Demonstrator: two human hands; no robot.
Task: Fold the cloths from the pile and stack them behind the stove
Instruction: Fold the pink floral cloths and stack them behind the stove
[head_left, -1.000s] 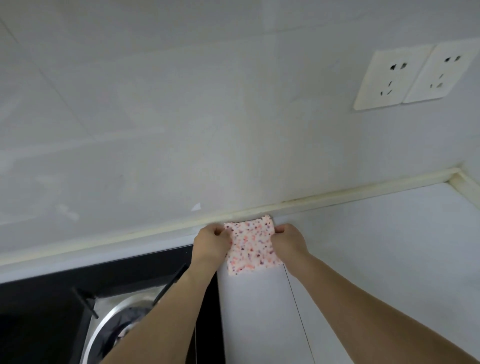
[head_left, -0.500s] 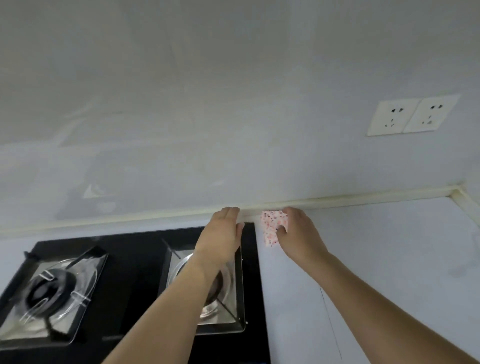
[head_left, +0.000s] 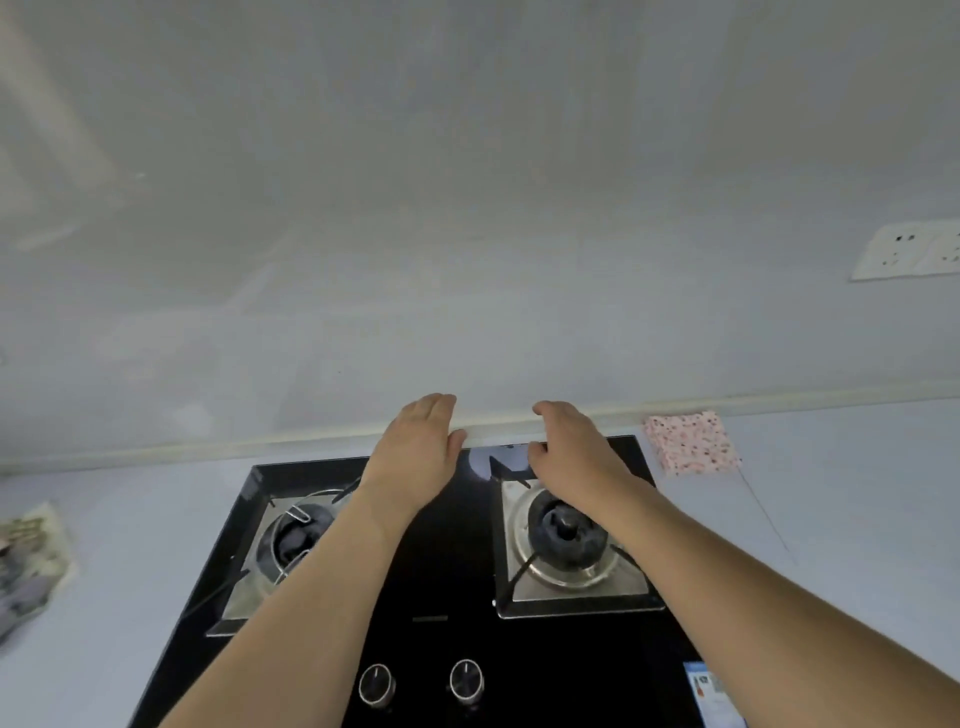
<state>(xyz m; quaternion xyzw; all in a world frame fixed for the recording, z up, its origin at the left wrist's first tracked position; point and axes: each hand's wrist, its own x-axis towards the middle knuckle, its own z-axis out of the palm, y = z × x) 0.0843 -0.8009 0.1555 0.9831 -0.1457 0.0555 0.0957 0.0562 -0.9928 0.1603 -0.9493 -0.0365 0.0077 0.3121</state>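
Note:
A folded pink speckled cloth (head_left: 692, 441) lies flat on the white counter against the wall strip, just right of the black stove (head_left: 441, 571). Both of my hands hover empty over the back of the stove. My left hand (head_left: 418, 452) is flat with fingers together, pointing at the wall. My right hand (head_left: 571, 457) is loosely curled above the right burner (head_left: 566, 540), clear of the cloth. At the far left edge lies a crumpled pile of patterned cloths (head_left: 28, 561).
The left burner (head_left: 296, 535) is partly hidden by my left forearm. Two knobs (head_left: 421, 683) sit at the stove's front. Wall sockets (head_left: 906, 252) are at the upper right. A white counter (head_left: 831, 519) extends right of the stove.
Both hands let go of the pink cloth and moved left over the stove. The view swung left and down, bringing the whole stove and the cloth pile into sight.

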